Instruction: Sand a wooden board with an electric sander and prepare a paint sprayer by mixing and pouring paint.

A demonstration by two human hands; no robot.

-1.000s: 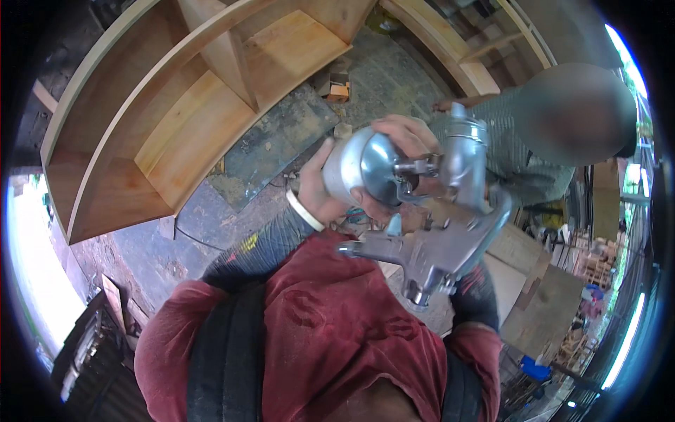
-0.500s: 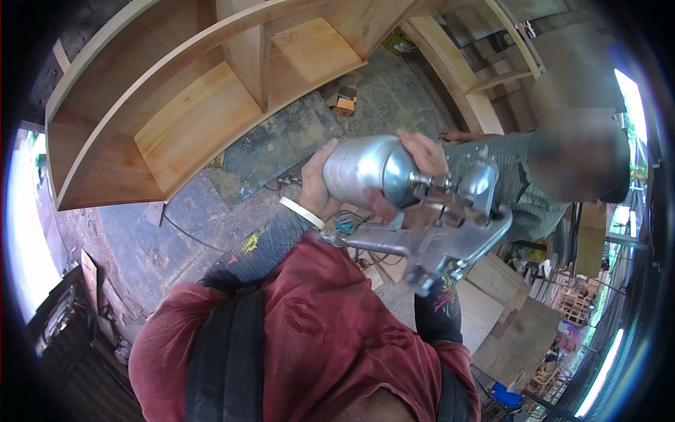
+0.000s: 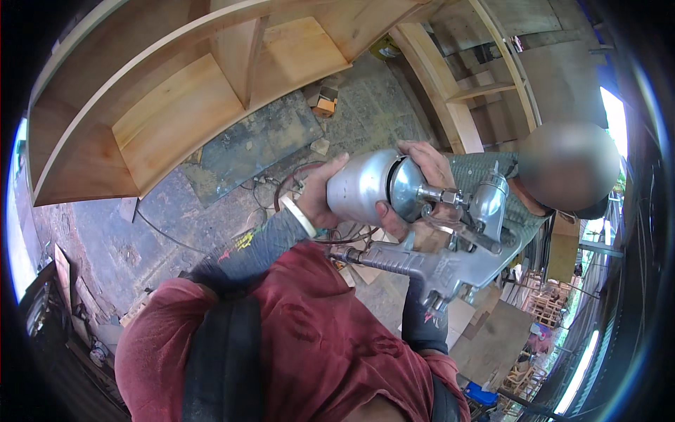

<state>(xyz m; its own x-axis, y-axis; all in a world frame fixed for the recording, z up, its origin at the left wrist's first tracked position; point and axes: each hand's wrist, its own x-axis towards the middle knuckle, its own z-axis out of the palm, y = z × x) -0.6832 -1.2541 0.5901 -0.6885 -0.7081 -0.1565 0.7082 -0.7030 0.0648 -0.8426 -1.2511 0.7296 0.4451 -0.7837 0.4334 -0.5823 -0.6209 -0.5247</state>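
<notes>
A metal spray gun lies sideways in front of my chest, its handle pointing left. My left hand grips the base of its silver paint cup. My right hand is wrapped round the rounded cup lid, fingers over the top and thumb below. A dark gap shows between cup and lid, which sits slightly tilted. The lid joins the gun through a metal fitting. A reddish hose runs behind my left wrist toward the handle's end. The cup's inside is hidden.
A curved wooden shelf unit stands at the far left, another wooden frame at the far right. A person in a grey-green top is close on the right. A small open box and plywood boards lie on the floor.
A gap has opened between the cup and its lid, which were together before. The gun has tilted slightly in my hands. The surroundings have shifted a little left in view.
</notes>
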